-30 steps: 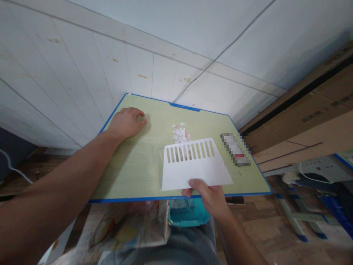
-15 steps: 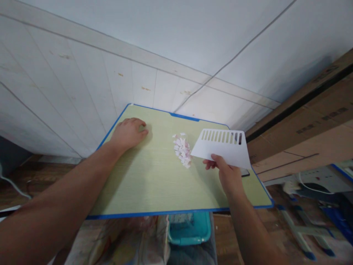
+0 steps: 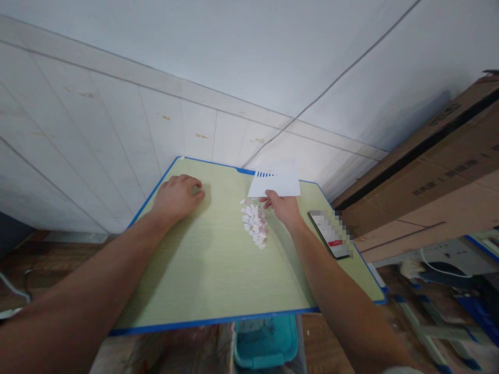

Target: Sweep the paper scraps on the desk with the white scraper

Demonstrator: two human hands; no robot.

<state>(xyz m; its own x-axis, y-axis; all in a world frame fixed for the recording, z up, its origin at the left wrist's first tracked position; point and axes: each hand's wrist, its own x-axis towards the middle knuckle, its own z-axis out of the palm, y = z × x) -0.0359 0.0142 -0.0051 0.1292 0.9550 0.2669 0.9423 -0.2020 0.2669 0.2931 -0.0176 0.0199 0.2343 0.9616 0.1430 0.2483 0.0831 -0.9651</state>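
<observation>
A flat white slotted panel (image 3: 276,184), with a row of slots near its far edge, is pinched in my right hand (image 3: 284,206). It is held over the back of the table, behind a small heap of torn paper scraps (image 3: 255,224), white with some pink. A stray scrap or two lies just beyond the heap. My left hand (image 3: 177,197) rests on the left side of the pale green tabletop (image 3: 218,275), fingers loosely bent and thumb apart. Nothing shows in it.
A phone (image 3: 330,234) lies on the table's right side, partly pixelated. Tall cardboard boxes (image 3: 429,150) lean beyond it. A teal basin (image 3: 265,343) sits below the front edge. A white wall with a cable (image 3: 312,98) stands behind.
My right hand has carried the slotted panel left and toward the back, from the right of the scraps to behind them, uncovering the phone. My left hand stays in place.
</observation>
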